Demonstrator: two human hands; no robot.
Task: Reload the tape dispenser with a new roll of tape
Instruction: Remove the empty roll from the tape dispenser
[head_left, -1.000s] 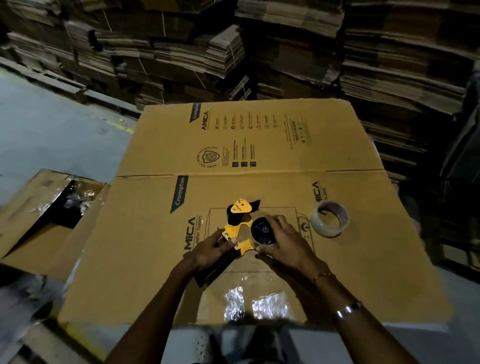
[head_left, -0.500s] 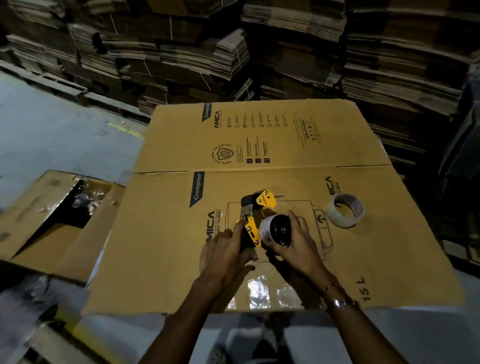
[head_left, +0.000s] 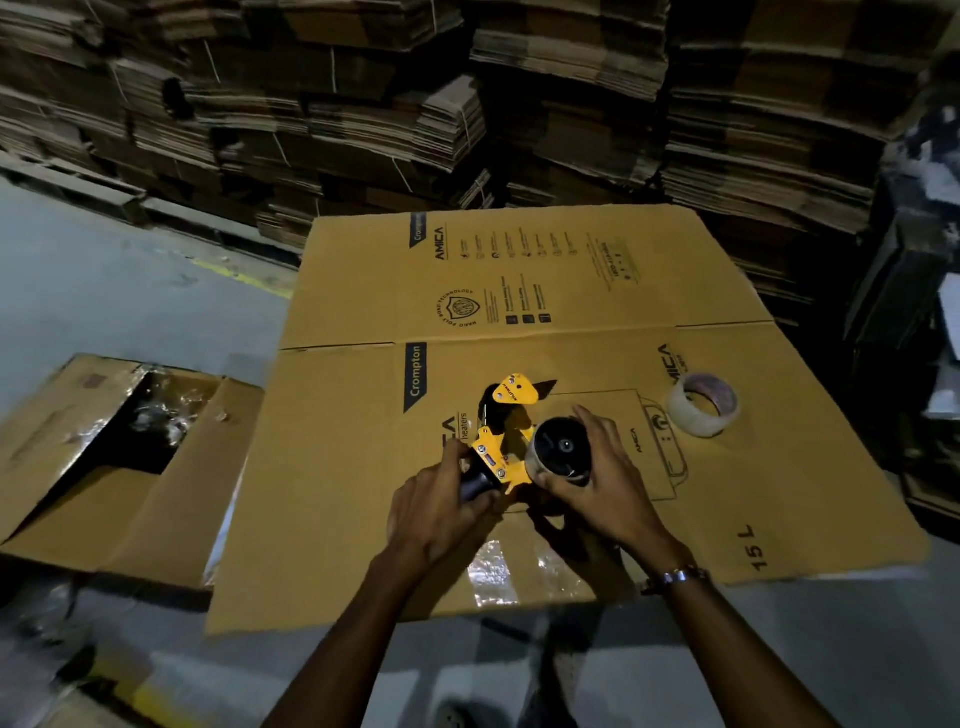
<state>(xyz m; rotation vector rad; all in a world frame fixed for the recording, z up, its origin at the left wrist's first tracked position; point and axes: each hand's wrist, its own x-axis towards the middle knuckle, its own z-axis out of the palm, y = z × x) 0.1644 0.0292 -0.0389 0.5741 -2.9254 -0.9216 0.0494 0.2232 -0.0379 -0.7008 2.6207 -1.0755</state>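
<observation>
A yellow and black tape dispenser (head_left: 503, 447) is held just above a flattened cardboard box (head_left: 363, 467). My left hand (head_left: 441, 506) grips its dark handle at the lower left. My right hand (head_left: 602, 475) wraps around the black hub and the thin roll on it (head_left: 561, 449), thumb below and fingers behind. The dispenser's yellow front plate points away from me. A roll of clear tape (head_left: 702, 404) lies flat on the cardboard to the right, apart from both hands.
An open cardboard carton (head_left: 119, 499) with crumpled plastic inside sits on the grey floor at the left. Tall stacks of flattened cartons (head_left: 519, 104) wall off the back. Shiny tape strips (head_left: 514, 571) cross the cardboard's near edge.
The dispenser was lifted from lying flat on the cardboard and tilted, its hub now facing me. My right hand shifted from on top of the hub to around it.
</observation>
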